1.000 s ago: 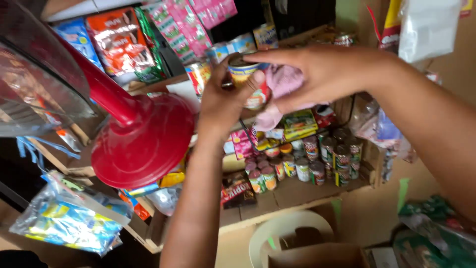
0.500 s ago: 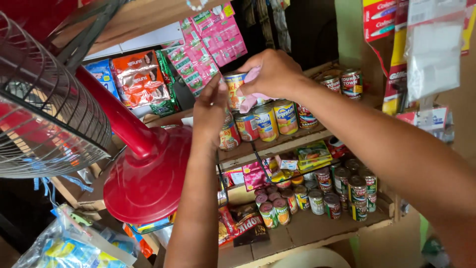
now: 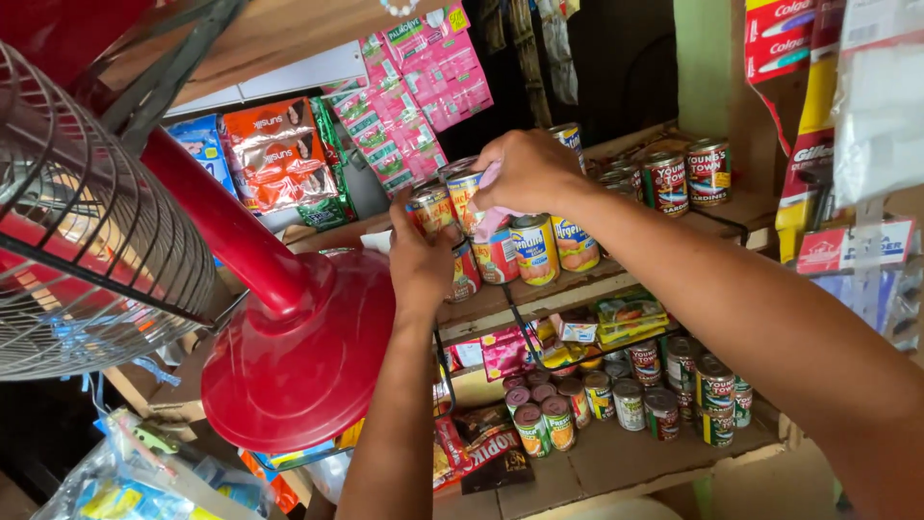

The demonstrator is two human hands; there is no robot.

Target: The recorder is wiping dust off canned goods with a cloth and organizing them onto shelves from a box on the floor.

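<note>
Wiping tins on the upper shop shelf, both hands up at the row.

Red fan base (image 3: pixel 298 371) and stand fill the left; wooden shelf (image 3: pixel 577 284) carries tins above, and a lower shelf holds more tins (image 3: pixel 626 395). Right hand (image 3: pixel 525 173) is closed over a pink cloth (image 3: pixel 488 220), pressing it on the yellow-labelled can (image 3: pixel 464 188) at the row's left end. Left hand (image 3: pixel 421 260) is curled round a neighbouring can (image 3: pixel 430 207), steadying it just beside. Step in hand looks like cleaning can by can; the next move likely calls for a firm hold while the cloth rubs, lest neighbours tip.
</note>
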